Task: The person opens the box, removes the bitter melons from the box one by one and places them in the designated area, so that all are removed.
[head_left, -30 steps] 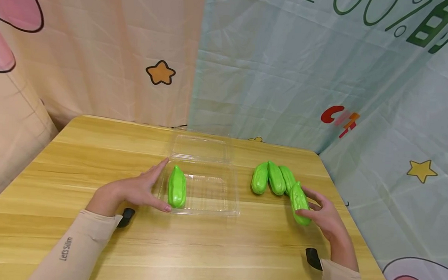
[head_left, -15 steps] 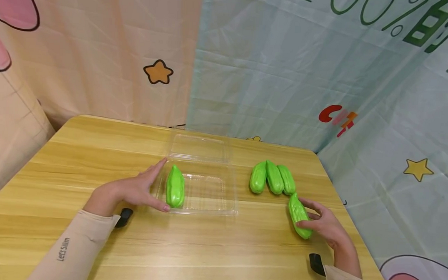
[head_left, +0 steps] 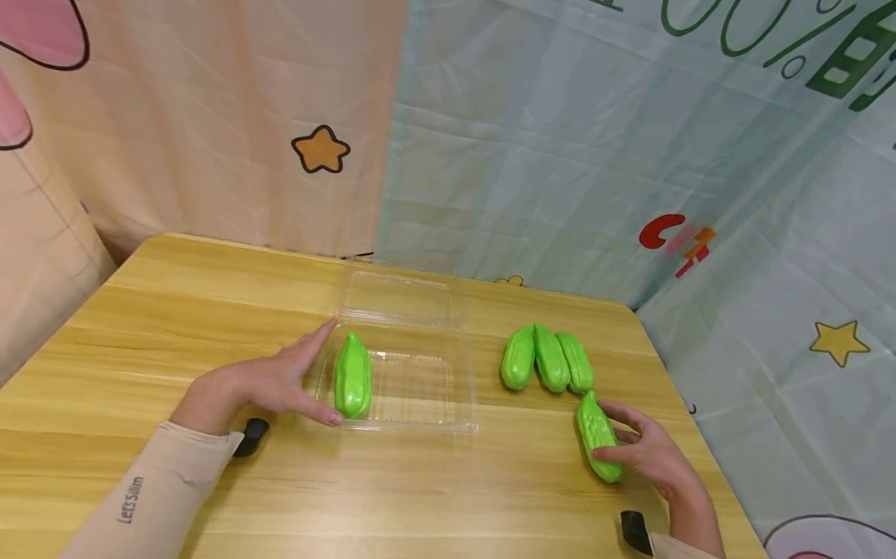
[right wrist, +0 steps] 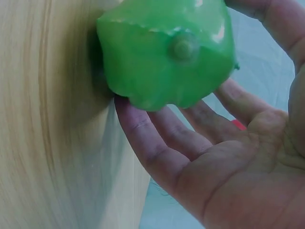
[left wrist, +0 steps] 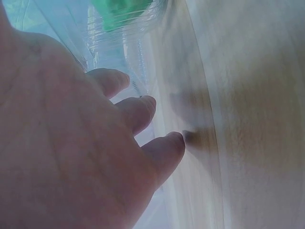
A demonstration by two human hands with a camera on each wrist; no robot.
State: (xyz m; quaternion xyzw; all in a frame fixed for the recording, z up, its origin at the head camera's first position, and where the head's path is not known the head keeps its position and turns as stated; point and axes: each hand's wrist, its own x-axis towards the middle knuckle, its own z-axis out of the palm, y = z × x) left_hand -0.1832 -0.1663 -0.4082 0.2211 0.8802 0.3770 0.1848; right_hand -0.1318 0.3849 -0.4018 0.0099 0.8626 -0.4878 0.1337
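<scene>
On the right of the head view, my right hand [head_left: 654,451] holds a bumpy green bitter melon [head_left: 595,436] between thumb and fingers. The right wrist view shows the blunt end of this bitter melon [right wrist: 167,62] close to the table, fingers curled along its side. My left hand [head_left: 274,380] spreads thumb and fingers at the left edge of a clear plastic clamshell box [head_left: 411,425], lid folded back. One bitter melon [head_left: 354,377] lies lengthwise along the box's left side. In the left wrist view, my left hand [left wrist: 90,129] has its fingers extended beside the clear plastic.
Three more bitter melons [head_left: 552,359] lie side by side on the wooden table [head_left: 438,504], right of the box. Behind the table hangs a printed curtain [head_left: 529,150], which also closes off the right side.
My right hand has drawn its bitter melon toward the near edge, away from the group of three. The left hand and the box keep their places.
</scene>
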